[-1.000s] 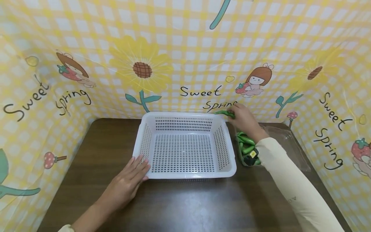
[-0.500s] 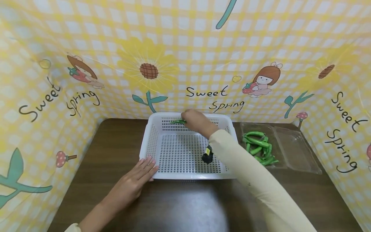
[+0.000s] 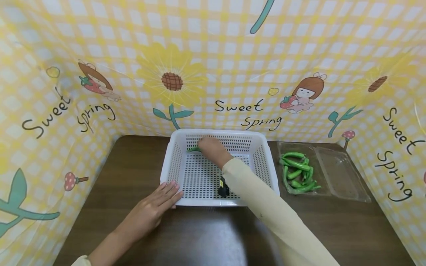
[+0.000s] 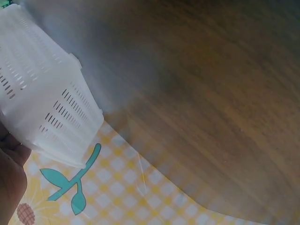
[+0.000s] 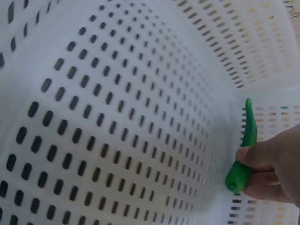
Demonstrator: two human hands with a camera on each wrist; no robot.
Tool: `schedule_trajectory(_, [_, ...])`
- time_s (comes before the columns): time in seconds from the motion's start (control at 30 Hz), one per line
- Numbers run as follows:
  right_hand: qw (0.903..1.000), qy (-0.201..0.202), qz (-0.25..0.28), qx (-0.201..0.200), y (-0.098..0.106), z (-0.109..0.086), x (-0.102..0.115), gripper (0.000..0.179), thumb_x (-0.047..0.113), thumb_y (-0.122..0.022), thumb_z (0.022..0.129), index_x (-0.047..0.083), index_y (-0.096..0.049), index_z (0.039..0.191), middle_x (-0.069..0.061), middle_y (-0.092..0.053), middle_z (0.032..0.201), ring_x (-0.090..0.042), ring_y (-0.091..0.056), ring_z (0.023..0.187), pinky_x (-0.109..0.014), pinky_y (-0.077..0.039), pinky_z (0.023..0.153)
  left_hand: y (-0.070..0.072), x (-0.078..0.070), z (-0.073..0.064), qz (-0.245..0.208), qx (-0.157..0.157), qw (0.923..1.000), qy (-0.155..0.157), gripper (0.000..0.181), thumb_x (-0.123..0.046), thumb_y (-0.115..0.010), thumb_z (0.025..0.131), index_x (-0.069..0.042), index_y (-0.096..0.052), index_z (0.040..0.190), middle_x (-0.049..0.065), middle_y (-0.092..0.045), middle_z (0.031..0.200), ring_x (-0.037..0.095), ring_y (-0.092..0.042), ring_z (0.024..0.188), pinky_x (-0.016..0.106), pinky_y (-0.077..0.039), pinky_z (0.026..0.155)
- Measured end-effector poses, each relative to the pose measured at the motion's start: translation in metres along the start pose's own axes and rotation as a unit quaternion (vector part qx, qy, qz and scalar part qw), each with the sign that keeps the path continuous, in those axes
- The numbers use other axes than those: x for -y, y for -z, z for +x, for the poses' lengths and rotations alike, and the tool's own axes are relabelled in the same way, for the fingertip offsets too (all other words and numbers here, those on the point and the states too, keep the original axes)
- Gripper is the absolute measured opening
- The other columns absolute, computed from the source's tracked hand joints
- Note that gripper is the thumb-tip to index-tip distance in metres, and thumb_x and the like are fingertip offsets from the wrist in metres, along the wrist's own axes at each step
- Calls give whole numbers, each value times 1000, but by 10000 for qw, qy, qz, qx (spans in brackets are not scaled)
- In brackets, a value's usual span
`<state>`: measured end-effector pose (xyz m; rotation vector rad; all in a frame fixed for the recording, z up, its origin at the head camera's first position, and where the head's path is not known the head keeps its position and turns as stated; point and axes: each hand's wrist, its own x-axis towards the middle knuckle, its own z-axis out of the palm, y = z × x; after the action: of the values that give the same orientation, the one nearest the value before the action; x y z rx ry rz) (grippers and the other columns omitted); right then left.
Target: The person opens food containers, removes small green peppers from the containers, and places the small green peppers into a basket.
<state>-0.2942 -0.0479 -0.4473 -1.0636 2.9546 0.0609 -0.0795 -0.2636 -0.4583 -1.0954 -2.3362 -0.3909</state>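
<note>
A white perforated plastic basket stands on the dark wooden table. Inside it, near the back left, my right hand pinches a green chili pepper between thumb and fingers; in the right wrist view the pepper lies along the basket's wall and floor. My left hand rests its straight fingers on the basket's front left corner. To the right, several more green chili peppers lie in a clear plastic box.
The box's transparent lid lies folded open to the right. A yellow checked cloth with printed flowers rises behind and at both sides of the table. A small black camera sits on my right wrist.
My right hand has carried the chili pepper from above the clear box leftward and down into the basket. The left hand has stayed at the basket's corner. The head view has shifted slightly.
</note>
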Motion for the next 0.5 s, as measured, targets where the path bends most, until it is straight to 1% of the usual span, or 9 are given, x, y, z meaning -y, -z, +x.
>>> schedule_trajectory(0.13, [9995,35,-302,34,-7,3,7,16,12,-62,102,14,-75,112,-2,-75,111,-15,-72,102,-28,-64,90,-1,0,-1,-170,-67,9998,53,47,-21,-29,114,1,-66,133,19,-64,139,30,-65,129,38,-37,127])
schedule_trajectory(0.27, [9982,38,-590,118,-13,4,11,17,10,-64,101,16,-75,112,-2,-75,112,-14,-72,100,-27,-66,84,-1,-1,-1,-285,-67,9995,124,47,-22,-30,114,1,-66,133,19,-62,141,29,-62,132,37,-35,128])
schedule_trajectory(0.37, [9980,-16,-632,91,-14,5,12,17,11,-63,101,16,-76,112,-1,-74,111,-14,-72,98,-27,-66,82,-1,-1,-1,-264,-67,9995,130,47,-21,-30,114,1,-66,133,19,-61,142,29,-61,133,38,-34,128])
schedule_trajectory(0.5, [9985,-89,-530,64,-11,2,10,17,14,-60,104,16,-76,112,-1,-74,111,-14,-72,98,-28,-66,82,-1,-1,-1,-184,-80,9998,85,47,-20,-29,114,1,-66,133,19,-62,141,29,-62,133,39,-36,127])
